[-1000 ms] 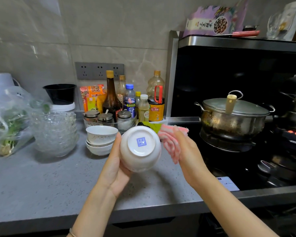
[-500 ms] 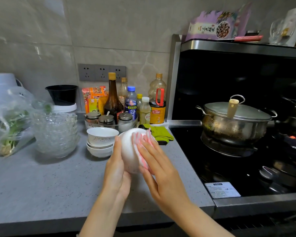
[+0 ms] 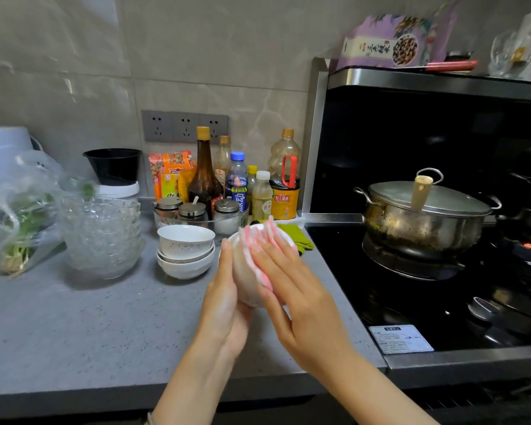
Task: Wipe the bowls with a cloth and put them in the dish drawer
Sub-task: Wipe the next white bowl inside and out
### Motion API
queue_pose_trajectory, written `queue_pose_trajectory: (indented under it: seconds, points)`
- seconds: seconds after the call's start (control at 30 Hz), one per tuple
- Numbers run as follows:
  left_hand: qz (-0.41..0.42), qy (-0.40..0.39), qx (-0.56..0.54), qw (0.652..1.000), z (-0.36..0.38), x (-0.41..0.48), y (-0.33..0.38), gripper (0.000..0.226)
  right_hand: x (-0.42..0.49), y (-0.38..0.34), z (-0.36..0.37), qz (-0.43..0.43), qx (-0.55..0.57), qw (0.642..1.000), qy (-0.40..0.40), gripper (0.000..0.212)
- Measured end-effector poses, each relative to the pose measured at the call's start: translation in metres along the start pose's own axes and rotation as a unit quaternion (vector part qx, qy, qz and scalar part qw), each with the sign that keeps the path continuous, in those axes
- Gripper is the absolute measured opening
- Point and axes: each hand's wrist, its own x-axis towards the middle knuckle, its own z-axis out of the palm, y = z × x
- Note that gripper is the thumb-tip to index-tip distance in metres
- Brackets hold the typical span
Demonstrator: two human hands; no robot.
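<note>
My left hand [image 3: 226, 294] holds a white bowl [image 3: 246, 280] on its side above the grey counter [image 3: 74, 326], fingers curved round its left wall. With flat fingers my right hand [image 3: 292, 289] presses a pink and white cloth [image 3: 258, 240] against the bowl's outside. Most of the bowl is hidden behind my hands and the cloth. A stack of three white bowls [image 3: 185, 251] stands on the counter just to the left. No dish drawer shows in the head view.
A stack of clear glass bowls [image 3: 101, 234] and a bag of greens [image 3: 16, 216] stand at the left. Bottles and spice jars [image 3: 227, 185] line the back wall. A steel pot [image 3: 423, 216] sits on the black hob [image 3: 426, 302] at the right. A green cloth [image 3: 298, 236] lies behind the bowl.
The bowl's base faced me a second ago with the cloth held to its right. The cloth has come over the bowl's outside, and my right hand now rubs it there.
</note>
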Motion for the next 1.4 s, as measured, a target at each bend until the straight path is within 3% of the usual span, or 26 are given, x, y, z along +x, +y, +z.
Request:
queue_pose_trajectory:
  seconds: [0.13,0.27,0.37,0.47,0.8,0.97,1.1,1.2,1.3,1.4]
  points:
    - [0.018,-0.007,-0.02,1.0,0.0,0.006,0.0,0.057,0.002,0.011,-0.005,0.046,-0.006,0.999,0.018,0.045]
    - [-0.035,-0.001,-0.051,0.998,0.002,0.005,-0.001,0.057,-0.011,0.0,0.0,0.023,0.002,1.0,0.005,0.047]
    - [-0.051,-0.027,-0.043,0.997,0.007,0.003,-0.005,0.051,-0.009,0.002,0.005,-0.012,-0.063,0.998,-0.005,0.044]
    - [-0.024,-0.051,-0.004,0.998,0.011,0.001,-0.009,0.044,-0.001,0.009,0.006,0.017,-0.101,0.995,0.008,0.042]
    - [-0.021,-0.072,0.033,0.997,0.002,0.002,-0.005,0.046,0.015,0.012,0.001,0.114,0.041,0.992,0.037,0.042]
    - [-0.027,-0.056,-0.034,0.997,-0.006,0.014,0.0,0.055,0.009,0.015,0.004,0.066,0.059,0.994,0.056,0.041]
    - [-0.007,-0.036,-0.006,0.999,-0.013,0.021,0.0,0.061,-0.004,0.024,0.002,0.03,0.056,0.997,0.051,0.041]
    - [0.033,-0.003,0.015,0.999,-0.019,0.026,0.0,0.062,-0.014,0.037,-0.004,0.054,0.079,0.995,0.03,0.041]
    - [0.054,0.013,0.033,0.998,-0.028,0.027,0.001,0.056,-0.033,0.06,-0.012,0.151,0.122,0.981,-0.01,0.041]
    - [0.054,0.024,0.046,0.997,-0.039,0.028,-0.001,0.054,-0.056,0.085,-0.017,0.213,0.062,0.968,-0.115,0.039]
